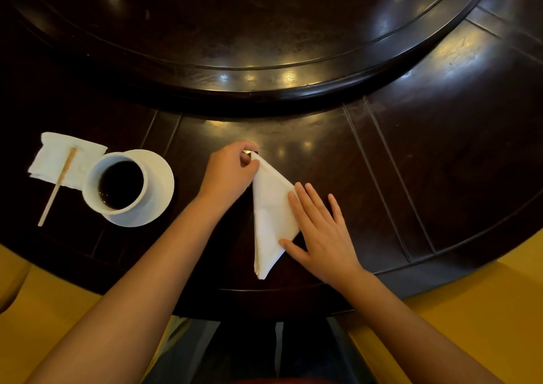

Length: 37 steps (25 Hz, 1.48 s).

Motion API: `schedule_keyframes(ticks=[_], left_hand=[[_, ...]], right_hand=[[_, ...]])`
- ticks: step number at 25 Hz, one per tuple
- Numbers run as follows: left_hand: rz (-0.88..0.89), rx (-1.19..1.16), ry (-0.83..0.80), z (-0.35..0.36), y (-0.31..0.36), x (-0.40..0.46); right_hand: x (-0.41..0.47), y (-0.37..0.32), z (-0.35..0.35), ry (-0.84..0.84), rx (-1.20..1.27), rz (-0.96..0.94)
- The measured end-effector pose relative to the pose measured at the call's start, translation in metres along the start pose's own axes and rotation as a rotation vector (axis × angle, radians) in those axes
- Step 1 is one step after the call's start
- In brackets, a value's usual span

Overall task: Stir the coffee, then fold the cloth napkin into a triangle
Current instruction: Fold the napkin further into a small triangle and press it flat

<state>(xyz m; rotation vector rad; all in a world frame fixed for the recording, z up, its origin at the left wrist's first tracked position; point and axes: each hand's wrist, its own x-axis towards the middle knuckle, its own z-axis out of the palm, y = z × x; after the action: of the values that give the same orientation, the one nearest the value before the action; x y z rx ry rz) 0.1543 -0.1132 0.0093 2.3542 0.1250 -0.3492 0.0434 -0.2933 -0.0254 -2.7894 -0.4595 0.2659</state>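
Cloth napkin (271, 207), white and already folded into a long narrow triangle, lies on the dark wooden bench (411, 163) directly in front of us, between our two hands. Its long axis runs from a far tip, up and slightly left, to a near tip pointing back toward our body.

Our left hand (229, 169) is at the far tip. Its fingers (248, 148) are curled together, thumb against forefinger, pinching that corner of the cloth. Our right hand (320, 231) lies flat on the napkin's right edge, fingers straight and slightly spread, the thumb touching the cloth lower down. So the napkin sits left of our right palm and just right of our left hand, which is the nearer one to the tip that still needs setting.

We judge that the next move turns on this: the left hand draws or lays the far corner along the long axis while the right hand pins the fold.

Off to the left, well apart from the napkin, a white cup of black coffee (119, 184) stands on a white saucer (158, 184). Just beyond it a wooden stirrer (58, 185) rests across a paper napkin (55, 160), untouched by either hand, so stirring looks finished.
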Motion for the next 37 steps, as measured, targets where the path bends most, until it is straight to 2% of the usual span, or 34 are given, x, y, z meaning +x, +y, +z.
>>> schedule_keyframes(ticks=[2,3,5,7,11,22,29,31,33,37], left_hand=[[0.156,0.226,0.150,0.015,-0.002,-0.011],[0.239,0.348,0.162,0.024,-0.003,-0.018],[0.339,0.555,0.059,0.047,-0.006,-0.031],[0.347,0.667,-0.025,0.065,-0.015,-0.037],[0.340,0.735,-0.022,0.070,-0.028,-0.041],[0.477,0.689,-0.098,0.066,-0.056,-0.132],[0.643,0.656,-0.146,0.049,-0.077,-0.139],[0.601,0.668,-0.129,0.051,-0.070,-0.145],[0.492,0.641,-0.077,0.063,-0.058,-0.156],[0.378,0.560,-0.051,0.092,-0.039,-0.175]], right_hand=[[0.000,0.003,0.007,-0.051,-0.052,-0.002],[0.000,0.003,0.009,-0.054,-0.064,0.001],[0.001,0.002,0.010,-0.050,-0.073,0.013],[0.001,0.000,0.012,-0.049,-0.072,0.023],[0.001,0.004,0.010,-0.092,-0.079,0.010],[0.000,0.001,0.007,-0.113,-0.095,0.009],[-0.036,-0.029,0.023,-0.048,-0.044,0.196],[-0.040,-0.032,0.021,-0.026,-0.030,0.228],[-0.036,-0.023,0.014,0.001,-0.040,0.154],[-0.013,0.012,-0.003,-0.080,-0.173,-0.250]])
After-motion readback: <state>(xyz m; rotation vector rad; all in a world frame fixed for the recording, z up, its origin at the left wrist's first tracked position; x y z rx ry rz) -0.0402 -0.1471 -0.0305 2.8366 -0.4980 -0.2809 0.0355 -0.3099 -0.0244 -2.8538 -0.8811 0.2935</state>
